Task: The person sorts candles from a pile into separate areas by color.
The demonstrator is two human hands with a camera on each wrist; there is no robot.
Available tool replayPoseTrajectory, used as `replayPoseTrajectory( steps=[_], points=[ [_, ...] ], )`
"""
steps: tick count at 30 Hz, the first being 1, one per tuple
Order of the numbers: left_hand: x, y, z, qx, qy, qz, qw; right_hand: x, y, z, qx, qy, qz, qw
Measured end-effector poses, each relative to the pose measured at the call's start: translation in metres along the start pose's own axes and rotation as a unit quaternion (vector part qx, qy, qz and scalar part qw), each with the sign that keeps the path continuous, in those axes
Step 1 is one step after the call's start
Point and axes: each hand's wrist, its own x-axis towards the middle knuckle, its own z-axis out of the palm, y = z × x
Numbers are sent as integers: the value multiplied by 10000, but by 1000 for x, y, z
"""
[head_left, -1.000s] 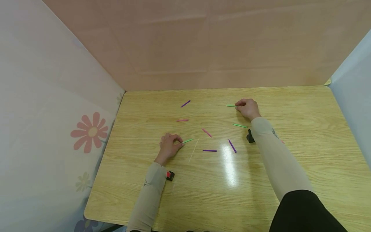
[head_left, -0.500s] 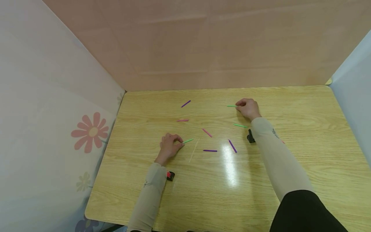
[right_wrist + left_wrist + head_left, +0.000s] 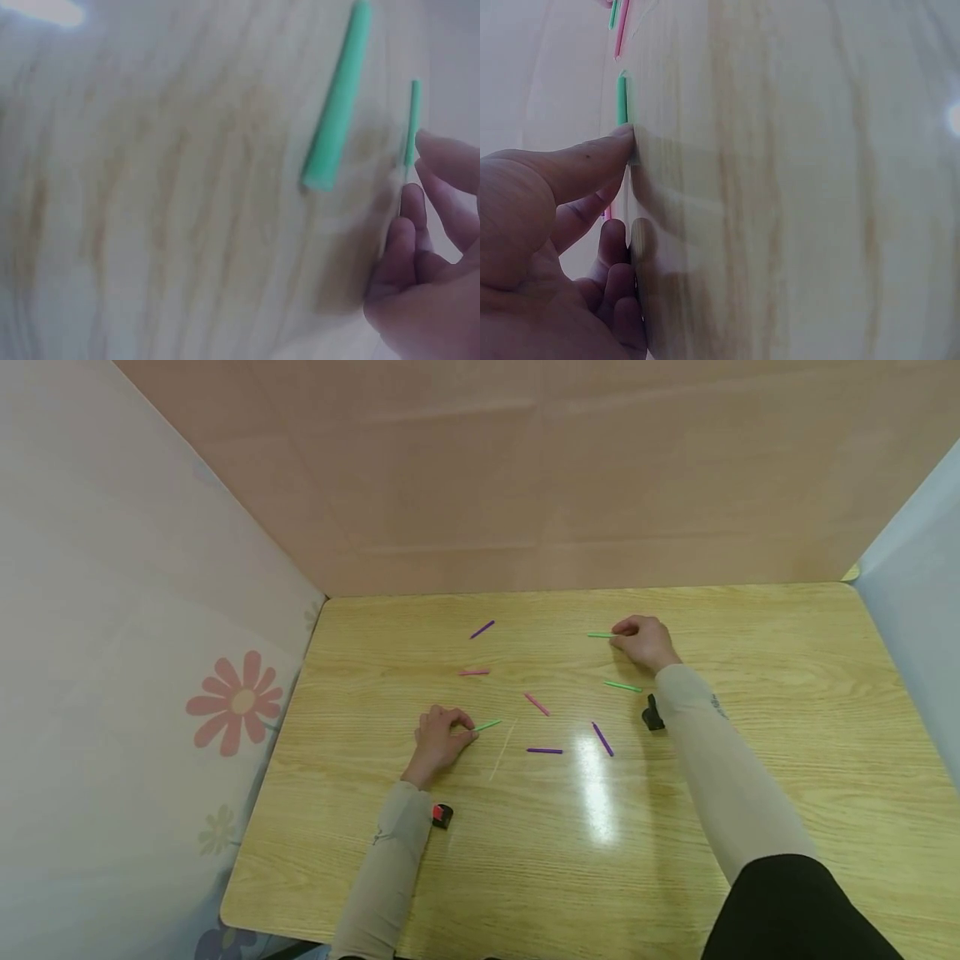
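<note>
In the head view, my left hand (image 3: 438, 742) pinches the near end of a slim green crayon-like stick (image 3: 490, 724) between thumb and forefinger, low at the tabletop. The left wrist view shows the stick's tapered tip (image 3: 622, 94) poking past the thumb, the other fingers curled beneath. Farther back on the right, my right hand (image 3: 642, 642) pinches the right end of another green stick (image 3: 599, 635), which points left. A third green stick (image 3: 622, 687) lies on the table just nearer than this hand, and looks large in the right wrist view (image 3: 337, 105).
Between the hands lie two pink sticks (image 3: 536, 704) (image 3: 474, 672) and several purple sticks, one (image 3: 544, 751) near the middle, another (image 3: 602, 739) to its right, another (image 3: 482, 629) at the back. A tan backdrop (image 3: 525, 560) closes the wooden table's (image 3: 540, 860) far edge.
Both hands keep their pinch and the sticks stay in place. Only the right forearm has shifted very slightly to the right.
</note>
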Motion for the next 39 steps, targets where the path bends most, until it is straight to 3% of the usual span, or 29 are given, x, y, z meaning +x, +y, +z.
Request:
replayPoseTrajectory(
  steps=[6, 21, 39],
  points=[
    [2, -1, 0, -20, -43, -38, 10000, -5, -1, -7, 240, -177, -81, 9995],
    [3, -1, -1, -82, -18, 13, 10000, -27, -14, -30, 61, 460, -581, 9972],
    [4, -3, -1, -28, 20, 44, 10000, -59, -14, -29, 975, 796, -591, 9903]
  ],
)
